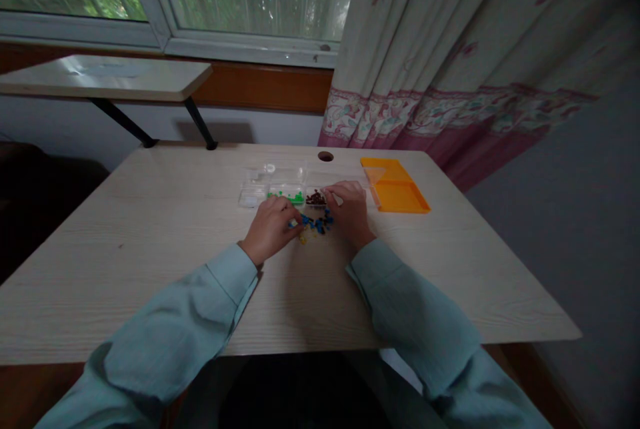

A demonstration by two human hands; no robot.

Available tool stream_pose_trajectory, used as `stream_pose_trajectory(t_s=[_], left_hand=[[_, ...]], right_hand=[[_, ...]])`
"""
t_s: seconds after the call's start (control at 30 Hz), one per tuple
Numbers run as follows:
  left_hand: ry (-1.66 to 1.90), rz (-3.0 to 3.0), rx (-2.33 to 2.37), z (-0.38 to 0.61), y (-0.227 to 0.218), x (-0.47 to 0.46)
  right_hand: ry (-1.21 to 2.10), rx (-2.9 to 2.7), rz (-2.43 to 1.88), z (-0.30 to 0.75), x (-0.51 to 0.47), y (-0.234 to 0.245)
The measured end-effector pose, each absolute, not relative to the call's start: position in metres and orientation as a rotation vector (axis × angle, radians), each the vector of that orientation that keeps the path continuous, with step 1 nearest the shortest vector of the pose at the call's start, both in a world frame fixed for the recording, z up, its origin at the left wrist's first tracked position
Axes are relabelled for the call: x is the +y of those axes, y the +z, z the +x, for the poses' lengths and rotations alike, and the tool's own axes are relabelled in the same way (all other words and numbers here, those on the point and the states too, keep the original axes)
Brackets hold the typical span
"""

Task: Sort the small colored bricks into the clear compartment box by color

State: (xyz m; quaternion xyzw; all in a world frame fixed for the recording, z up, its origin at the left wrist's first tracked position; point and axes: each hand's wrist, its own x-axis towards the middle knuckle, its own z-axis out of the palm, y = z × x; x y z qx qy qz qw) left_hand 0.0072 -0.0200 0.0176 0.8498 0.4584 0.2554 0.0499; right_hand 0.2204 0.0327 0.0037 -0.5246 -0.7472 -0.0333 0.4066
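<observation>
Both my hands rest on a pale wooden table point(150, 235) over a small heap of loose beads point(315, 223), mostly blue with a yellow one. My left hand point(273, 225) is curled, its fingertips pinched at the left edge of the heap. My right hand point(350, 212) is curled too, fingers bent down at the heap's right side, touching the clear compartment box point(260, 185). That box holds green beads point(287, 197) and dark brown beads point(316, 198). What the fingers pinch is too small to name.
An orange lid or tray point(395, 192) lies to the right of the box. A cable hole point(325, 156) sits near the table's far edge. Behind are a folding shelf point(105, 75), a window and a patterned curtain point(450, 82).
</observation>
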Motion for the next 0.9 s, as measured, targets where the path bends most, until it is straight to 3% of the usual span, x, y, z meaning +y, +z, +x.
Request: stream_pose_trajectory(t_s=[0.43, 0.9], left_hand=[[0.603, 2.670, 1.617, 0.0146, 0.0244, -0.0287], [0.784, 2.535, 1.548, 0.0111, 0.0166, -0.0222]], right_hand=[[-0.054, -1.894, -1.307, 0.2181, 0.0316, 0.0055], [-0.043, -1.912, -1.279, 0.2180, 0.0298, 0.0080]])
